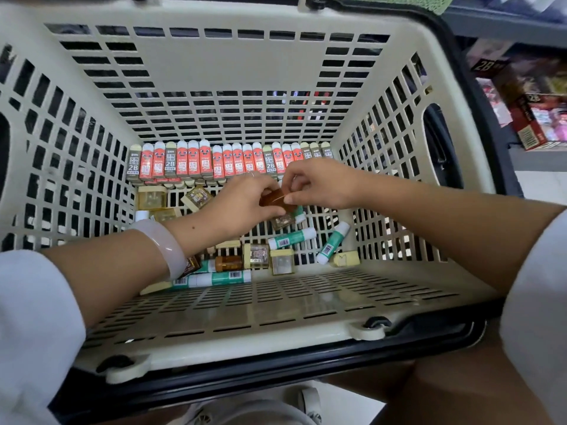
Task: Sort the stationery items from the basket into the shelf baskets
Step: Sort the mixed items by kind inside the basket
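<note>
We judge the sorting barely begun: the basket (pixel 61 167) holds a row of lead boxes (pixel 214 162) along its far wall, with glue sticks (pixel 291 238) loose. Left hand (pixel 242 207) and right hand (pixel 319 187) together pinch one small brown box (pixel 274 198) above the basket's middle.

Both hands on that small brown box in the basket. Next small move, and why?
Probably lift it straight up and out. Left hand and right hand both pinch the small brown box just above the basket floor, clear of the glue sticks and the eraser row. Nothing blocks a vertical lift, and sorting to the shelf needs it out first.
</note>
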A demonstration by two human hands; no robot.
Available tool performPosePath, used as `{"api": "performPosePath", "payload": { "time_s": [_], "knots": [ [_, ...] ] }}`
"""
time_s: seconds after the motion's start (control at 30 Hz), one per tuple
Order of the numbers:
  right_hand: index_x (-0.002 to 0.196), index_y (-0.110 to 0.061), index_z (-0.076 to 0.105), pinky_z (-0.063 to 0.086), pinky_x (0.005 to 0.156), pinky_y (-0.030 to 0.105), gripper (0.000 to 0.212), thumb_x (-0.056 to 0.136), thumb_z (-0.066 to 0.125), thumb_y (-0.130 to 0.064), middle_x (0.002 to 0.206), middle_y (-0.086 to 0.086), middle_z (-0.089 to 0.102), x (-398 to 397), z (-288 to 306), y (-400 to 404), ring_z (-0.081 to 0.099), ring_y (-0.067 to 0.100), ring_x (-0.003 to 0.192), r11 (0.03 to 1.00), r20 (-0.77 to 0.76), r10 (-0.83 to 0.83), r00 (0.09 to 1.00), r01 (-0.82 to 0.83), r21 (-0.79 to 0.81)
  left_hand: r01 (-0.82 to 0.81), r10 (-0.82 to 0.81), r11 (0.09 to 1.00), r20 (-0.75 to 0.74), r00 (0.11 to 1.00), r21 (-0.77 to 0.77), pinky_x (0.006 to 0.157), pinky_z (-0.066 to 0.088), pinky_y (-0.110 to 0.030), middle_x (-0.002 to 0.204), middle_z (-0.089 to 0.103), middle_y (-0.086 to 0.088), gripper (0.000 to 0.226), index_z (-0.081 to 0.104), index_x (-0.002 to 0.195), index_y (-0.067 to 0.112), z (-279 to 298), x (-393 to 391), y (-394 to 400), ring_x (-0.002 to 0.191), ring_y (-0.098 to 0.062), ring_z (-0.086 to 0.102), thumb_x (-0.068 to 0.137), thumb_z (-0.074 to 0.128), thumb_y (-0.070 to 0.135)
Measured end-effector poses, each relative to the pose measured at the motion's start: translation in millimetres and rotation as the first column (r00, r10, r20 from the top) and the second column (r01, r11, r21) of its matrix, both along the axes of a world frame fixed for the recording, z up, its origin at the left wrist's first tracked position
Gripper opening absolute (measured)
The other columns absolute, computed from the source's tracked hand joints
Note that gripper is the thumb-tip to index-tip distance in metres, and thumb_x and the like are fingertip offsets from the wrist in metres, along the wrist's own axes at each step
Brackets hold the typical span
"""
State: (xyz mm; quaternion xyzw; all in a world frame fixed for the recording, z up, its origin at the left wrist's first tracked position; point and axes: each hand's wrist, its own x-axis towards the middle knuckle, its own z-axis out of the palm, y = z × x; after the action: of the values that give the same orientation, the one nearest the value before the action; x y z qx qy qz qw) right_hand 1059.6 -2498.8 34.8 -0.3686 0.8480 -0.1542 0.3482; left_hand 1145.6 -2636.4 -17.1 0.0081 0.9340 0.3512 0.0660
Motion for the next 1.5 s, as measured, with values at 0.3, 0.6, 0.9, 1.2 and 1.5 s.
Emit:
{"api": "performPosePath", "payload": {
  "time_s": [0.3,0.6,0.9,1.2,1.5],
  "knots": [
    [0.090,-0.014,0.055,0.046,0.072,0.026,0.013,0.083,0.063,-0.022,0.096,0.002,0.056,0,-1,24,0.057,0.018,0.090,0.536,-0.034,0.612,0.790,-0.383,0.752,0.510,-0.386,0.761,0.351,0.853,-0.401,0.063,0.045,-0.029,0.077,0.048,0.003,0.027,0.056,0.090,0.014,-11,12,-2,0.074,-0.016,0.050,0.088,0.055,0.040],
    [0.111,-0.013,0.055,0.040,0.064,0.026,0.030,0.084,0.063,-0.024,0.078,-0.005,0.046,20,-22,22,0.047,0.014,0.078,0.588,-0.078,0.695,0.715,-0.502,0.635,0.573,-0.372,0.694,0.464,0.804,-0.436,0.076,0.024,-0.035,0.084,0.051,0.002,0.036,0.049,0.107,0.015,-25,17,3,0.097,-0.023,0.052,0.085,0.060,0.041],
    [0.112,-0.008,0.057,0.040,0.067,0.017,0.028,0.091,0.054,-0.026,0.087,-0.003,0.056,14,-17,14,0.052,0.010,0.077,0.847,-0.014,0.386,0.922,-0.348,0.403,0.345,-0.286,0.931,0.347,0.893,-0.122,0.054,0.031,-0.018,0.074,0.046,0.013,0.020,0.056,0.093,0.019,-8,8,1,0.071,-0.009,0.048,0.080,0.069,0.027],
    [0.128,-0.017,0.051,0.030,0.071,0.019,0.041,0.088,0.059,-0.024,0.082,-0.010,0.045,2,-8,6,0.043,0.007,0.075,0.945,-0.063,0.272,0.960,-0.254,0.206,-0.117,0.009,0.938,0.315,0.949,0.327,0.075,0.053,-0.033,0.095,0.058,-0.002,0.034,0.040,0.097,0.016,3,5,9,0.088,-0.020,0.062,0.080,0.069,0.011],
    [0.072,-0.022,0.033,0.023,0.050,0.021,0.032,0.082,0.064,-0.020,0.072,-0.007,0.039,-7,-4,15,0.037,0.008,0.063,0.829,-0.250,0.449,0.858,-0.296,0.474,0.740,-0.682,0.517,0.316,0.660,-0.430,0.097,0.031,-0.039,0.149,0.029,0.003,0.050,0.033,0.140,0.034,-20,24,23,0.128,-0.026,0.026,0.093,0.046,0.026]
  ]
}}
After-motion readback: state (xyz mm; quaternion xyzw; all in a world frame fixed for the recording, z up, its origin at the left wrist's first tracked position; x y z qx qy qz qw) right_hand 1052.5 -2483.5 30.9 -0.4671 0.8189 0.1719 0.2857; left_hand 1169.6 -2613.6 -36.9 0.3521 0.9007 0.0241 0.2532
